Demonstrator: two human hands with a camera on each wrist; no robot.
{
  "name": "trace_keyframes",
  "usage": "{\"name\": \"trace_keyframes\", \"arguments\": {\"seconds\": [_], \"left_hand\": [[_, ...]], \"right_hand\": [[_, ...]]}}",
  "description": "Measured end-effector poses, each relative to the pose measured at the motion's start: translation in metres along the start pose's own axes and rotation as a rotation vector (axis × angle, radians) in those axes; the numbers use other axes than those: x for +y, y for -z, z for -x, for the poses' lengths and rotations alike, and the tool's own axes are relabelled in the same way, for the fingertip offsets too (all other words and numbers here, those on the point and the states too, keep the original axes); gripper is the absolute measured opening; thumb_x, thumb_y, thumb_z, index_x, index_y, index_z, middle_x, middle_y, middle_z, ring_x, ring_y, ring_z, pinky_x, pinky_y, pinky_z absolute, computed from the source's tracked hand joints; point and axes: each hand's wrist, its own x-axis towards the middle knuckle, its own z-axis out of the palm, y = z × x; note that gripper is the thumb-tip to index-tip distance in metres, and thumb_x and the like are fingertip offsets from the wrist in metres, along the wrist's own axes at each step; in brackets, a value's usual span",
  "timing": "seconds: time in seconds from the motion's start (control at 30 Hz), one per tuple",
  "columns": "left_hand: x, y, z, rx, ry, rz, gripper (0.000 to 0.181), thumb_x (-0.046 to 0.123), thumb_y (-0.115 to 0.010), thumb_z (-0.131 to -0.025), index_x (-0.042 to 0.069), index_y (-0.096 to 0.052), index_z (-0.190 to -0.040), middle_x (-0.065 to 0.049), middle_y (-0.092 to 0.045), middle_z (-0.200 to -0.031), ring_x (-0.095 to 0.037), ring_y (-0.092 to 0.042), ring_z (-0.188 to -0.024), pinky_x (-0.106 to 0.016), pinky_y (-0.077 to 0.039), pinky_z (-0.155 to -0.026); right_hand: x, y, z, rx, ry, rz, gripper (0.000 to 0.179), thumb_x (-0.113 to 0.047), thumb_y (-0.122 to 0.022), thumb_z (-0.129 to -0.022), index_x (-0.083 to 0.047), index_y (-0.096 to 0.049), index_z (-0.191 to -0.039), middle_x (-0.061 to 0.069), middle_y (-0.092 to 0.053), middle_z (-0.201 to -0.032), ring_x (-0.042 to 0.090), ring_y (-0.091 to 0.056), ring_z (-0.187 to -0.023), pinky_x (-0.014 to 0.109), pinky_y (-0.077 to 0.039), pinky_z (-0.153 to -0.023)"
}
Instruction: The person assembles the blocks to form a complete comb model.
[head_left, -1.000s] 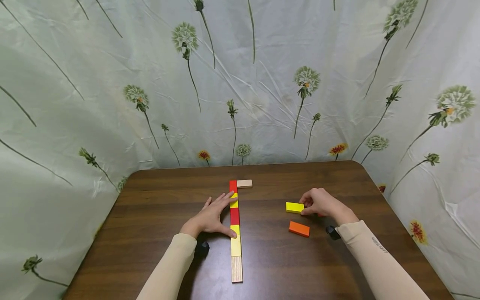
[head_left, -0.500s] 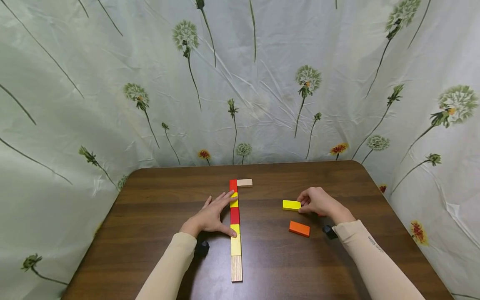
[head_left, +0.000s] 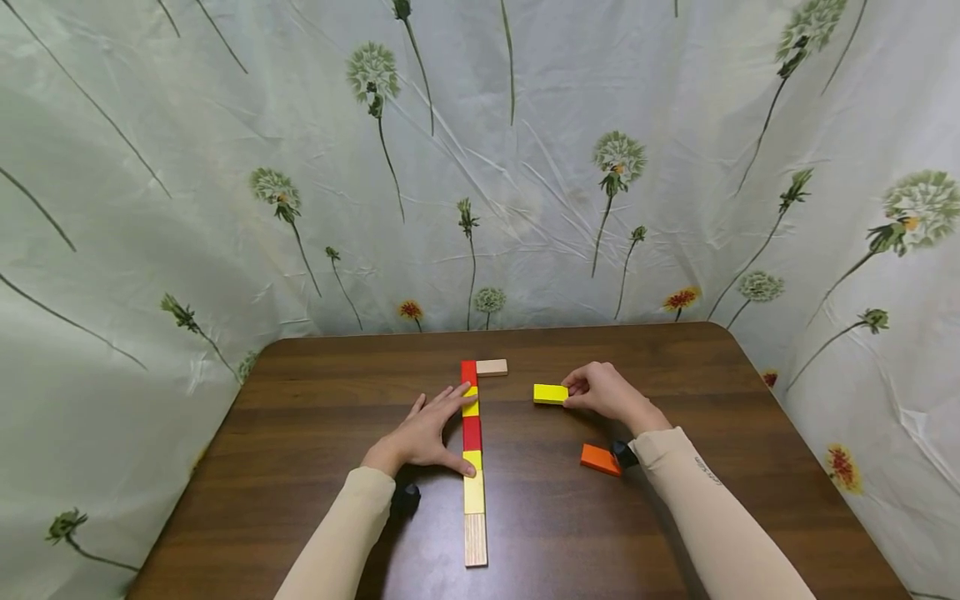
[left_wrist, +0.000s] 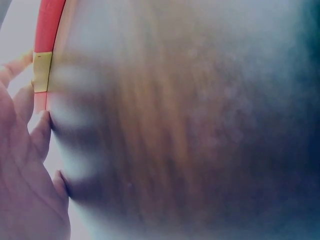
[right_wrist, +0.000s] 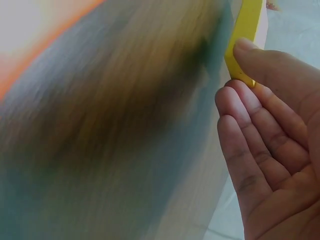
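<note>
My right hand [head_left: 607, 393] pinches a bright yellow wooden block [head_left: 550, 394] by its right end, between thumb and fingers. In the right wrist view, the thumb presses on one face of this yellow block [right_wrist: 247, 22]. A straight row of flat blocks runs away from me, with red blocks [head_left: 471, 433], yellow ones and a pale striped block [head_left: 476, 540] at its near end. Over the row my left hand [head_left: 423, 429] lies spread, a fingertip and the thumb touching yellow blocks. The left wrist view shows fingers beside the row's yellow block [left_wrist: 42, 72].
A pale wooden block [head_left: 492, 367] sits against the right side of the row's far end, at a right angle. An orange block [head_left: 600, 459] lies right of the row, near the right wrist. Behind the brown table [head_left: 345, 367] hangs a flowered curtain [head_left: 525, 208].
My right hand has carried the yellow block left and away from me, closer to the row's far end. The left hand stays in place on the row.
</note>
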Motion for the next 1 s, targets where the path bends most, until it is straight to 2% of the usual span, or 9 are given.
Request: {"name": "trace_keyframes", "arguments": {"seconds": [0.43, 0.67, 1.0], "left_hand": [[-0.002, -0.001, 0.0, 0.007, 0.001, -0.008, 0.116, 0.065, -0.094, -0.07, 0.026, -0.042, -0.166, 0.005, -0.02, -0.182, -0.032, -0.014, -0.17, -0.074, 0.0, -0.131], [-0.004, -0.004, -0.004, 0.01, 0.011, -0.006, 0.116, 0.066, -0.094, -0.07, 0.029, -0.042, -0.166, 0.006, -0.02, -0.182, -0.031, -0.014, -0.17, -0.074, -0.001, -0.131], [-0.003, -0.003, -0.003, 0.013, 0.012, -0.004, 0.116, 0.067, -0.094, -0.069, 0.03, -0.042, -0.166, 0.007, -0.02, -0.181, -0.031, -0.015, -0.17, -0.074, -0.001, -0.131]], "right_hand": [[-0.021, -0.025, -0.027, 0.024, -0.014, -0.028, 0.026, -0.01, -0.087, -0.091, 0.002, -0.08, -0.113, 0.008, -0.078, -0.096, 0.013, -0.067, -0.084, 0.032, -0.062, -0.083], [-0.032, -0.036, -0.038, 0.058, 0.035, -0.007, 0.024, -0.008, -0.087, -0.09, 0.004, -0.08, -0.109, 0.009, -0.079, -0.093, 0.014, -0.07, -0.082, 0.031, -0.063, -0.081], [-0.045, -0.051, -0.048, 0.077, 0.047, 0.002, 0.021, -0.008, -0.086, -0.09, 0.002, -0.08, -0.107, 0.007, -0.078, -0.09, 0.013, -0.068, -0.081, 0.032, -0.062, -0.08]]}}
